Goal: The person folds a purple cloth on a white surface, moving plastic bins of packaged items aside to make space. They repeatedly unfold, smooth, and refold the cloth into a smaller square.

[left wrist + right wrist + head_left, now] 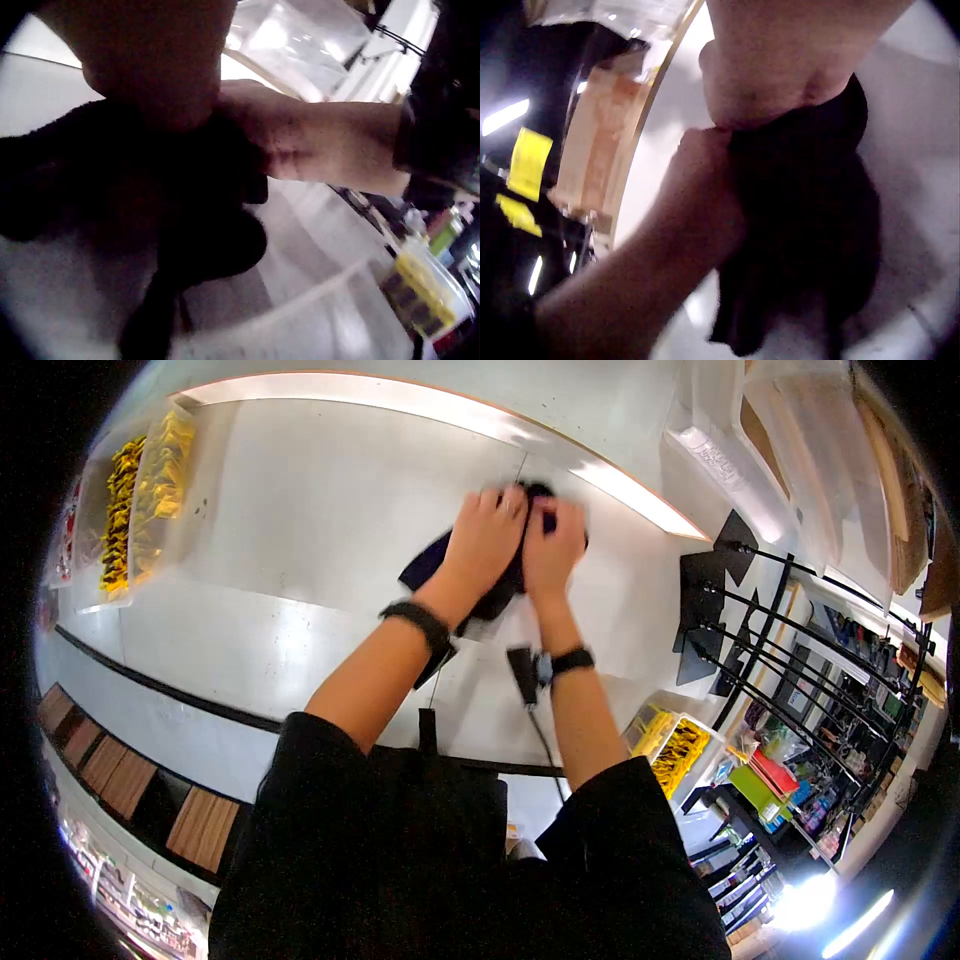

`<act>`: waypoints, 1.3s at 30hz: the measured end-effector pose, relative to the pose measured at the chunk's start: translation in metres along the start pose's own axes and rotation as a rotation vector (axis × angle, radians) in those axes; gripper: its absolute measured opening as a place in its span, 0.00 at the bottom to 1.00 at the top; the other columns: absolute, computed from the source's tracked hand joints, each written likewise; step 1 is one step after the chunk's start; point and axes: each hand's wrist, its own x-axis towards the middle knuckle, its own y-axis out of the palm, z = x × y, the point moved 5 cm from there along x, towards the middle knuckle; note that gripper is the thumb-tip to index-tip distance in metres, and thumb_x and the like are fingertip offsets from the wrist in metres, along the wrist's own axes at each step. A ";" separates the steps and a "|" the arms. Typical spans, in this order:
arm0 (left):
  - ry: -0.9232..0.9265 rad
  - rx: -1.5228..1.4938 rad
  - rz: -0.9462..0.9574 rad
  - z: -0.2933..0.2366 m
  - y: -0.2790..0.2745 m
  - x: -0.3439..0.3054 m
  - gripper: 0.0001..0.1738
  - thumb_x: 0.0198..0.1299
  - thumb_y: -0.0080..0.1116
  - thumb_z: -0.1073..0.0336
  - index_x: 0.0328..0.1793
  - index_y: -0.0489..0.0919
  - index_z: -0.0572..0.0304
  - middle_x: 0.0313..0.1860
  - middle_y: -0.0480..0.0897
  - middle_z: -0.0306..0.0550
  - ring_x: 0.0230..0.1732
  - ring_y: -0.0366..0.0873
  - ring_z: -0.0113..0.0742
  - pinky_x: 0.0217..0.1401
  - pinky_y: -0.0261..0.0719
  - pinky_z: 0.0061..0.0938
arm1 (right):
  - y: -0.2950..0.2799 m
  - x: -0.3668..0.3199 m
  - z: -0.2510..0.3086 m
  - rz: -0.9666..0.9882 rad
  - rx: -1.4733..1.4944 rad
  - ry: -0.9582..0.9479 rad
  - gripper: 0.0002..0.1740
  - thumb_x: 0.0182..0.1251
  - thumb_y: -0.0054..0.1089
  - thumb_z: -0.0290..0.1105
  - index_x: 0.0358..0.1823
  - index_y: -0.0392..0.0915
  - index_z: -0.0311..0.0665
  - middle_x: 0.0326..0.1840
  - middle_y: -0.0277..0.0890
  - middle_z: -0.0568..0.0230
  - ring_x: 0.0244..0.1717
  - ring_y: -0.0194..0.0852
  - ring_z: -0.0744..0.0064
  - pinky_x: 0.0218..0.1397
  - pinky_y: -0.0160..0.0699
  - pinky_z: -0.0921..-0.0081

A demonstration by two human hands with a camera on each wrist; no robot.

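Note:
A dark, soft cloth item (505, 592) lies bunched on the white table toward its far edge. My left hand (485, 540) grips it from the left, fingers curled over its upper part. Close beside it, my right hand (553, 550) pinches the far end of the cloth. In the left wrist view the cloth (210, 244) shows as a dark mass with rounded lobes under the left hand (154, 67). The right wrist view has the cloth (810, 225) hanging below the right hand (787, 60). Fingertips are mostly hidden or blurred.
A clear bin of yellow-and-black pieces (122, 510) stands at the far left, and another such bin (680, 752) is at the lower right. A black rack (770, 630) with dark flat panels stands on the right. A cable (545, 738) runs beside the right wrist.

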 end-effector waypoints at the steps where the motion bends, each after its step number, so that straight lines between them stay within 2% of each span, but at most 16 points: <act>1: 0.061 0.012 0.027 -0.004 -0.002 -0.020 0.21 0.56 0.51 0.64 0.57 0.77 0.61 0.47 0.74 0.43 0.46 0.71 0.39 0.46 0.71 0.32 | -0.009 -0.025 0.002 0.028 0.054 0.070 0.03 0.58 0.61 0.25 0.33 0.77 0.35 0.36 0.75 0.57 0.40 0.75 0.56 0.48 0.72 0.67; 3: 0.107 -0.069 0.124 -0.005 -0.007 -0.039 0.26 0.57 0.51 0.63 0.63 0.74 0.62 0.47 0.74 0.43 0.46 0.71 0.38 0.45 0.71 0.32 | -0.010 -0.036 0.004 0.025 0.107 0.116 0.03 0.57 0.61 0.24 0.33 0.78 0.35 0.35 0.76 0.57 0.40 0.76 0.58 0.47 0.73 0.68; 5: 0.139 -0.052 0.118 -0.001 0.005 -0.021 0.24 0.57 0.51 0.63 0.62 0.74 0.60 0.47 0.74 0.43 0.46 0.71 0.38 0.44 0.71 0.31 | -0.008 -0.023 -0.004 0.017 0.112 0.124 0.03 0.57 0.62 0.24 0.32 0.78 0.35 0.35 0.77 0.57 0.39 0.76 0.59 0.46 0.74 0.69; 9: -0.014 -0.024 0.023 0.027 0.007 0.056 0.20 0.58 0.50 0.64 0.56 0.76 0.58 0.49 0.75 0.46 0.47 0.73 0.42 0.44 0.72 0.34 | 0.018 0.066 -0.014 0.042 0.073 0.043 0.05 0.56 0.62 0.26 0.34 0.80 0.34 0.36 0.78 0.54 0.41 0.77 0.55 0.47 0.74 0.66; 13: -0.038 -0.024 0.068 0.008 -0.003 0.010 0.20 0.56 0.51 0.64 0.55 0.78 0.60 0.48 0.76 0.44 0.44 0.73 0.40 0.42 0.71 0.33 | 0.002 0.010 -0.004 0.026 0.119 0.085 0.04 0.58 0.60 0.29 0.33 0.78 0.37 0.37 0.75 0.56 0.41 0.76 0.51 0.47 0.72 0.64; 16: 0.081 -0.034 0.107 0.001 -0.013 -0.049 0.24 0.57 0.50 0.65 0.61 0.76 0.60 0.47 0.76 0.45 0.42 0.72 0.40 0.41 0.70 0.33 | -0.010 -0.043 0.010 0.029 0.076 0.177 0.04 0.59 0.60 0.29 0.34 0.77 0.38 0.36 0.74 0.57 0.40 0.76 0.54 0.46 0.73 0.64; 18: 0.143 -0.022 0.079 0.009 -0.008 -0.043 0.25 0.57 0.50 0.66 0.63 0.75 0.59 0.47 0.75 0.46 0.42 0.72 0.41 0.42 0.70 0.33 | -0.006 -0.046 0.010 0.072 0.135 0.256 0.04 0.59 0.61 0.29 0.34 0.77 0.38 0.36 0.74 0.58 0.40 0.76 0.55 0.45 0.74 0.64; 21: 0.054 0.018 -0.007 0.035 -0.001 0.014 0.26 0.58 0.49 0.67 0.66 0.73 0.57 0.47 0.75 0.47 0.42 0.73 0.42 0.44 0.70 0.35 | 0.015 0.023 0.006 0.025 0.159 0.137 0.05 0.56 0.60 0.29 0.34 0.79 0.39 0.37 0.77 0.56 0.41 0.77 0.52 0.45 0.75 0.63; 23: -0.109 -0.007 0.167 0.048 0.006 0.049 0.26 0.60 0.49 0.68 0.67 0.71 0.54 0.54 0.75 0.51 0.51 0.74 0.48 0.49 0.70 0.39 | 0.030 0.067 0.005 -0.005 0.193 0.077 0.04 0.55 0.60 0.28 0.32 0.81 0.38 0.37 0.79 0.54 0.42 0.77 0.51 0.47 0.76 0.63; 25: -0.114 -0.025 0.169 0.046 0.007 0.052 0.25 0.61 0.48 0.68 0.66 0.71 0.54 0.54 0.75 0.50 0.53 0.73 0.49 0.50 0.70 0.39 | 0.035 0.066 0.005 -0.062 0.243 0.139 0.04 0.56 0.60 0.28 0.33 0.80 0.38 0.38 0.78 0.54 0.42 0.77 0.49 0.47 0.75 0.61; 27: -0.055 -0.044 0.079 0.038 0.000 0.027 0.25 0.61 0.48 0.67 0.67 0.71 0.55 0.55 0.74 0.51 0.52 0.74 0.49 0.49 0.70 0.40 | 0.026 0.031 0.009 -0.016 0.207 0.243 0.05 0.57 0.60 0.29 0.34 0.79 0.39 0.39 0.76 0.55 0.42 0.76 0.49 0.47 0.75 0.58; 30: 0.012 -0.075 0.207 0.025 0.000 -0.041 0.27 0.58 0.49 0.68 0.67 0.71 0.58 0.55 0.75 0.53 0.49 0.74 0.48 0.49 0.68 0.40 | 0.007 -0.036 0.013 0.068 0.203 0.346 0.02 0.56 0.61 0.27 0.32 0.79 0.40 0.35 0.75 0.58 0.39 0.77 0.56 0.44 0.75 0.67; 31: 0.054 -0.086 0.144 0.021 -0.007 -0.045 0.28 0.58 0.50 0.68 0.67 0.72 0.57 0.54 0.75 0.52 0.47 0.74 0.47 0.48 0.68 0.38 | 0.003 -0.045 0.016 0.054 0.299 0.410 0.03 0.55 0.62 0.27 0.32 0.79 0.41 0.35 0.74 0.60 0.39 0.77 0.57 0.44 0.75 0.67; 33: 0.104 -0.034 0.210 0.029 -0.005 -0.031 0.28 0.58 0.50 0.69 0.68 0.71 0.56 0.55 0.75 0.52 0.47 0.74 0.46 0.47 0.67 0.38 | 0.009 -0.031 0.013 0.066 0.201 0.377 0.03 0.55 0.62 0.28 0.32 0.79 0.41 0.34 0.75 0.60 0.39 0.77 0.57 0.44 0.75 0.66; 37: 0.076 -0.006 0.106 0.049 0.007 0.041 0.27 0.60 0.49 0.69 0.68 0.71 0.55 0.54 0.74 0.51 0.48 0.73 0.47 0.46 0.67 0.36 | 0.036 0.054 -0.001 -0.031 0.308 0.188 0.04 0.54 0.61 0.29 0.32 0.79 0.39 0.33 0.75 0.58 0.41 0.77 0.53 0.44 0.77 0.63; 39: -0.083 -0.016 0.170 0.053 0.004 0.060 0.25 0.61 0.49 0.68 0.66 0.72 0.55 0.55 0.75 0.51 0.48 0.74 0.48 0.47 0.68 0.38 | 0.044 0.066 0.000 -0.046 0.313 0.240 0.06 0.57 0.58 0.29 0.36 0.80 0.40 0.41 0.74 0.55 0.43 0.76 0.49 0.47 0.78 0.59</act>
